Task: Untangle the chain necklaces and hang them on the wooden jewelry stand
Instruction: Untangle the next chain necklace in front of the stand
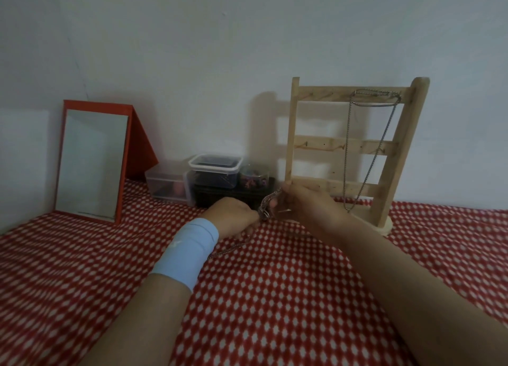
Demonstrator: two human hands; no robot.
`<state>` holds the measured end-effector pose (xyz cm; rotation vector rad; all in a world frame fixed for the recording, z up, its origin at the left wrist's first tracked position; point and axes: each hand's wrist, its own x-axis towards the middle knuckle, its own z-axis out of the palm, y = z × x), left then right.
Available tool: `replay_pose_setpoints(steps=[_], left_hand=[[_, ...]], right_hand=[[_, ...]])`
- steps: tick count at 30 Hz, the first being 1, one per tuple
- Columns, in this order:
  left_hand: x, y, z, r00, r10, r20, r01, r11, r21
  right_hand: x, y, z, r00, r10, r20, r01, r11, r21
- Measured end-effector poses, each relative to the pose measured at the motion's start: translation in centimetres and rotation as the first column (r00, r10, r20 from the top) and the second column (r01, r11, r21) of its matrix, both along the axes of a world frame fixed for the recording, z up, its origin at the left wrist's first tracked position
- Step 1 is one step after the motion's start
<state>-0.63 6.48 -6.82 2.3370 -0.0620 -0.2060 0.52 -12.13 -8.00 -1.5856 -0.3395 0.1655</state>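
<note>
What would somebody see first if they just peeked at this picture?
The left hand and right hand hold a silver chain in the middle, above the red spotted cloth. Behind them on the right stands a wooden jewelry stand with one necklace already hanging.

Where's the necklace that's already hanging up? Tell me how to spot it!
Find the wooden jewelry stand against the wall on the right. A silver chain necklace droops from its top rail's right end. Unlike the other chain, nobody holds it; it hangs free.
</note>
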Motion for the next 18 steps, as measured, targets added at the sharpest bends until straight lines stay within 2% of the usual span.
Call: replay_pose_setpoints(steps=[2,4,5,7,8,11,15,18], left_hand=[[-0.1,0.2,-0.2,0.997,-0.078,0.012,0.077,0.997,0.031],[-0.1,0.1,-0.3,0.982,-0.102,0.162,0.101,0.995,0.010],[-0.2,0.0,-0.2,0.972,-0.094,0.215,0.110,0.992,-0.061],[-0.4,-0.2,0.1,0.973,-0.061,0.223,0.116,0.963,-0.243],[-0.5,-0.2,0.2,0.972,-0.054,0.228,0.119,0.952,-0.282],[-0.4,0.1,0.1,0.948,-0.074,0.311,0.159,0.953,-0.258],[-0.2,0.3,0.1,0.940,-0.065,0.335,0.150,0.960,-0.237],[-0.2,0.2,0.3,0.931,-0.039,0.362,0.146,0.951,-0.272]], right_hand=[[-0.3,0.4,0.0,0.999,0.031,-0.018,-0.032,0.999,-0.020],[-0.4,0.6,0.1,0.997,0.072,-0.027,-0.072,0.997,-0.012],[-0.4,0.7,0.1,0.997,0.075,-0.026,-0.075,0.997,-0.011],[-0.4,0.6,0.3,0.998,0.061,-0.015,-0.061,0.998,-0.016],[-0.4,0.5,0.4,0.998,0.055,-0.005,-0.055,0.998,-0.017],[-0.5,0.3,0.8,0.999,0.040,0.031,-0.039,0.999,-0.036],[-0.6,0.2,0.9,0.999,0.045,0.027,-0.044,0.999,-0.029],[-0.8,0.0,1.1,0.998,0.019,0.064,-0.010,0.989,-0.146]])
